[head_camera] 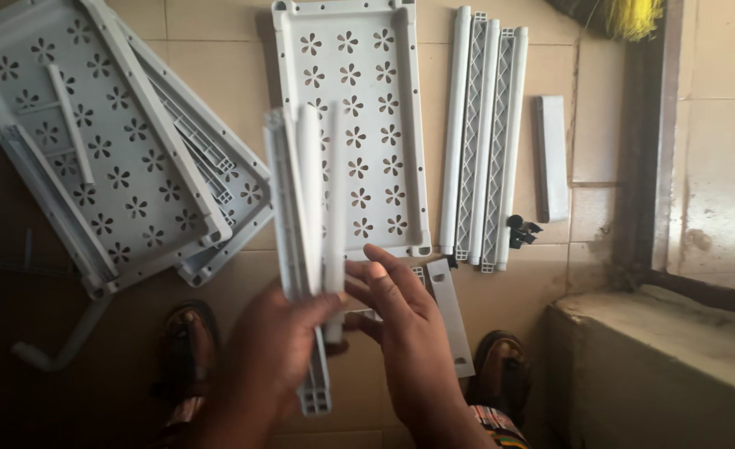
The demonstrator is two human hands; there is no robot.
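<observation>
Near the bottom centre of the frame, the left hand [272,345] is wrapped round a bundle of grey plastic side rails [305,216], gripping it low down so the long pieces stand up toward the middle of the picture, their latticed end poking out below the fist. The right hand [405,320] sits just beside it, fingers loosely spread and touching the bundle's right edge at one slim white rail; whether it has truly pinched that rail or is only steadying it, I cannot tell.

On the tiled floor [218,50] behind the bundle lies a flat perforated shelf panel [359,125] with flower-shaped cut-outs. A stack of similar panels [110,150] sits tilted in the upper left, and a second set of rails [484,141] lies side by side right of the centre panel, with a short grey bar [553,158] and some small black clips [521,231] further right.

By the look of it, the step in hand is sorting the held rails, peeling one away from the rest. That calls for the right fingers to close on a single piece while the left keeps the others clamped, so nothing slips out.
</observation>
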